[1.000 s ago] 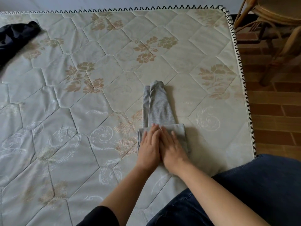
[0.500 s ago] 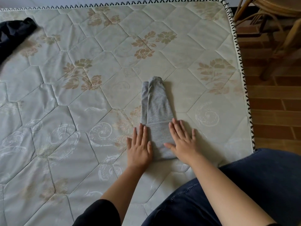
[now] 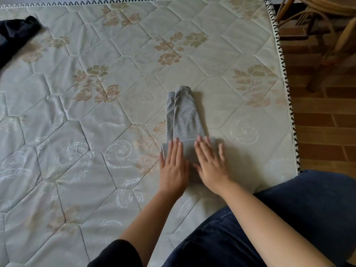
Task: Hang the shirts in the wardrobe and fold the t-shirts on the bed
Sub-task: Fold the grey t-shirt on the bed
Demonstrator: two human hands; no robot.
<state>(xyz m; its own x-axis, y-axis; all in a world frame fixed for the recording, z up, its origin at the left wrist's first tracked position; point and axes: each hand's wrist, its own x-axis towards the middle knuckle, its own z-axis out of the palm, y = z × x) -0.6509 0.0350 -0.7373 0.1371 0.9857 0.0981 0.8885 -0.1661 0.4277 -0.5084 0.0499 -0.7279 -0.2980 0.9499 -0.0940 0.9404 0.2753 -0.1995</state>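
Note:
A grey t-shirt (image 3: 184,116), folded into a narrow strip, lies on the quilted mattress (image 3: 96,132) near its right side. The near end of the strip is folded over. My left hand (image 3: 173,166) lies flat on the left part of that folded end with straight fingers. My right hand (image 3: 211,166) presses flat on its right part, fingers spread. The far end of the strip points away from me and is uncovered.
A black garment (image 3: 14,33) lies crumpled at the mattress's far left edge. A wooden chair (image 3: 327,35) stands on the brick floor (image 3: 323,122) past the right edge. My knee in dark jeans (image 3: 289,218) rests on the near right corner.
My hands started together on the fold's middle, slid apart to its sides, and have now come back inward onto the fold, flattening it. The t-shirt itself has stayed in place.

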